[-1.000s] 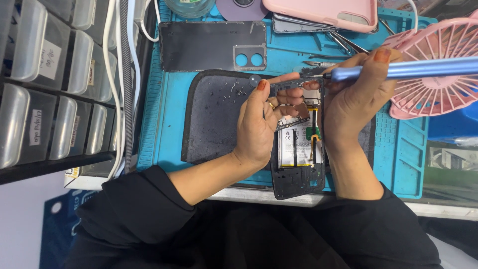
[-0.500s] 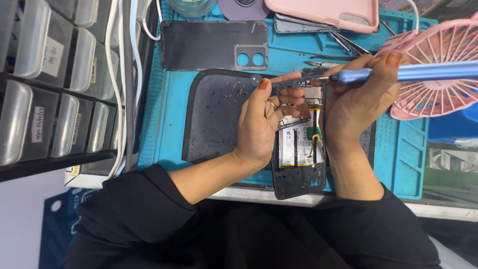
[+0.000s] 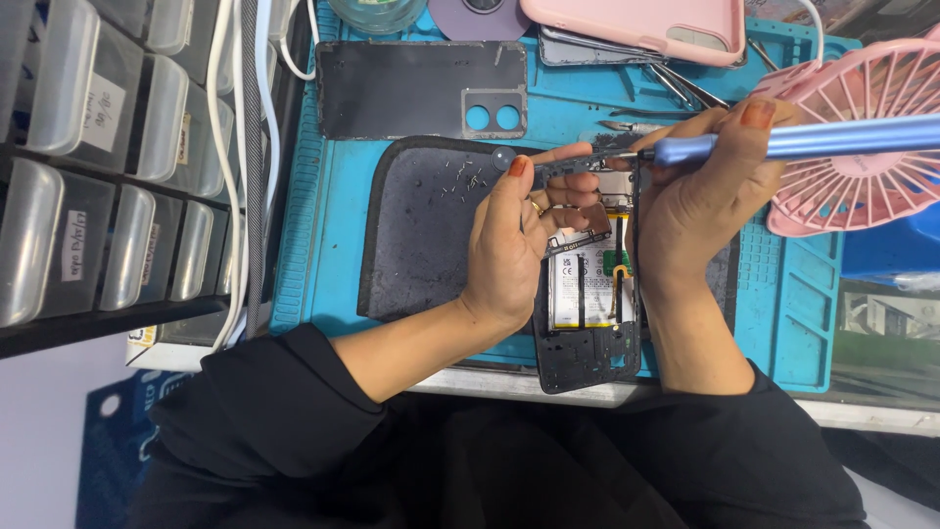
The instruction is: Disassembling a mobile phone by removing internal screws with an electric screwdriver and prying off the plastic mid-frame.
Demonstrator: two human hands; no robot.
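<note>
My left hand rests on the opened black phone with its back removed, fingers curled together and pressing on the upper part of the frame to hold it steady; the phone lies on the blue silicone repair mat at the near edge of the worktop, partly over the dark grey magnetic pad where small loose screws are scattered. My right hand is closed around the long blue metal screwdriver, and its thin tip points to the top of the phone, near my left fingertips. To do this well, I think the driver must stand straight on the screw head, with light pressure and slow turns — the left hand must not let the frame slide. The removed dark back cover with two round camera holes lies further away, and a pink plastic fan stands just behind the driver.
</note>
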